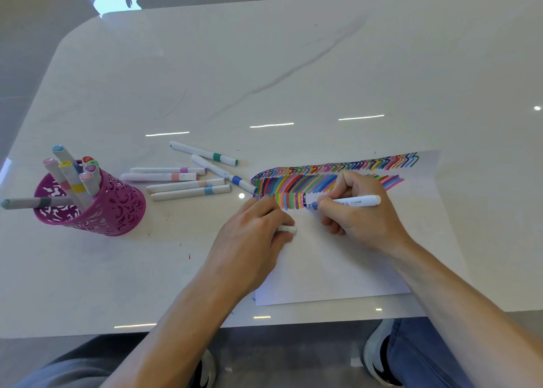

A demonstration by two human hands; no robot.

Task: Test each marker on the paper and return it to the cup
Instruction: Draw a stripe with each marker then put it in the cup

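The marker is judged light, rigid and smooth-barrelled; take hold low on the barrel, near the tip. The right hand pinches it there with curled fingers, tip touching the paper at the lowest row of strokes. The left hand rests on the paper, fingers curled round a white piece, probably the cap. The cup stands well apart to the left

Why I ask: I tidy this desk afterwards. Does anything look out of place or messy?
Yes. One grey-green marker juts sideways over the rim of the magenta perforated cup instead of standing. Six white-barrelled markers lie loose on the white table beside it, and small ink specks dot the tabletop.
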